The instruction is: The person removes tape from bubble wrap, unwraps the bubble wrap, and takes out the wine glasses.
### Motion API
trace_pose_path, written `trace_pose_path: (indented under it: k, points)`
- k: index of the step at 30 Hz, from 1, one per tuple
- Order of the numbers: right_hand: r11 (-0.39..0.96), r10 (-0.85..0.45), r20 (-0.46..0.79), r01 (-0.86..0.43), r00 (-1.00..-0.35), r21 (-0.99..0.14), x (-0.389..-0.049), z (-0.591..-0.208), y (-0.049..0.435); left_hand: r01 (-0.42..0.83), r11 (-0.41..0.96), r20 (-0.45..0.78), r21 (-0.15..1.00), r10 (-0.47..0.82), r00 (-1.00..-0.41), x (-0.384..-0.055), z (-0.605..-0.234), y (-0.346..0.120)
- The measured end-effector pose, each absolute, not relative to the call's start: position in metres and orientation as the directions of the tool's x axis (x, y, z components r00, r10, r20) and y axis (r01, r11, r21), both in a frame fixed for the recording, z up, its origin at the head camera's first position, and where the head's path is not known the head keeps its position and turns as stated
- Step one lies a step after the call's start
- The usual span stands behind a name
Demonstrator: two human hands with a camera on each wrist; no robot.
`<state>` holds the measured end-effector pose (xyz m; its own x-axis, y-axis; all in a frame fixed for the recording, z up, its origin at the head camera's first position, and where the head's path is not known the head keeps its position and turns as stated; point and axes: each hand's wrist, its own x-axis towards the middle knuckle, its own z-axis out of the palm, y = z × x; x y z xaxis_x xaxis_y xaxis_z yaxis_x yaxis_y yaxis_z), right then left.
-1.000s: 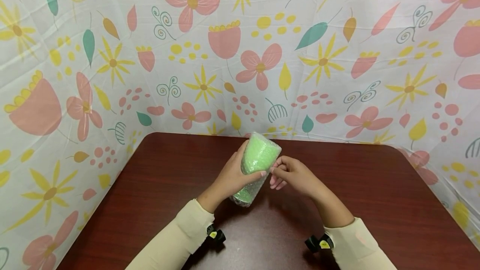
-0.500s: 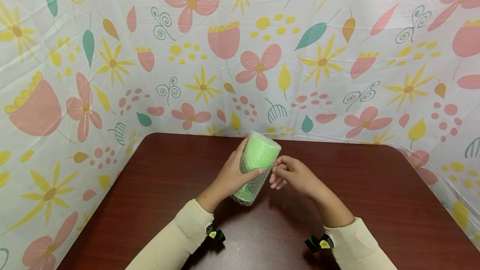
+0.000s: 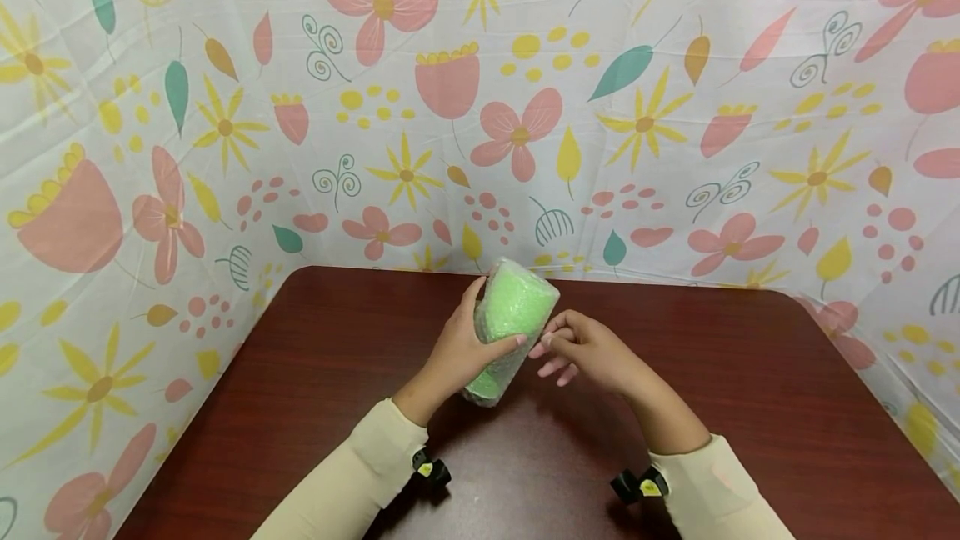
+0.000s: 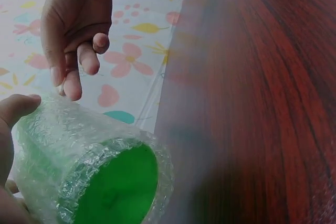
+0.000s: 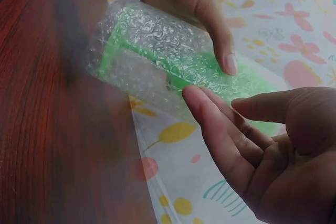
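Note:
A green object wrapped in clear bubble wrap [image 3: 517,298] is held tilted above the table by my left hand [image 3: 453,352], its thumb across the near side. In the left wrist view, the round green end [image 4: 121,184] shows through the open end of the wrap. The green thing's exact kind is hidden by the wrap. My right hand [image 3: 596,352] is at the package's right side, thumb and forefinger close together by the wrap, the other fingers loosely bent. Whether they pinch the wrap's edge cannot be made out. The right wrist view shows a thin green bar [image 5: 152,59] inside.
The dark red-brown wooden table [image 3: 337,332] lies under both hands. A white floral cloth [image 3: 247,107] hangs behind and at the sides of it. Small black devices [image 3: 431,469] are strapped at both wrists, over cream sleeves [image 3: 352,473].
The wrapped object has shifted slightly left and up in my left hand, whose fingers have moved a little down along its side. The right hand's lower fingers have spread somewhat.

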<state>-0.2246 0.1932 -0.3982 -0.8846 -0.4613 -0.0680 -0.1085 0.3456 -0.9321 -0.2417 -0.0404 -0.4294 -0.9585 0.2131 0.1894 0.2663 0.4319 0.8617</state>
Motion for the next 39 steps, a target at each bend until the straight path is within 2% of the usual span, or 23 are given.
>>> trace_pose_path:
  k: [6,13,27,39]
  points:
    - [0.366,-0.421,-0.059,-0.109,-0.905,-0.924,-0.2234,-0.3941,0.1913,0.277,0.432,0.210,0.858,0.196,-0.958,-0.2427,-0.4312,-0.0397]
    - [0.329,-0.449,-0.039,-0.125,-0.893,-0.936,-0.2252,-0.3968,0.1913,0.275,0.435,0.213,0.857,0.186,-0.959,-0.2430,-0.4331,-0.0387]
    - [0.340,-0.462,-0.022,-0.153,-0.887,-0.928,-0.2262,-0.3979,0.1895,0.243,0.462,0.171,0.853,0.193,-0.966,-0.2429,-0.4358,-0.0369]
    - [0.332,-0.435,-0.021,-0.139,-0.900,-0.933,-0.2256,-0.3993,0.1902,0.331,0.401,0.217,0.854,0.304,-0.928,-0.2435,-0.4390,-0.0380]
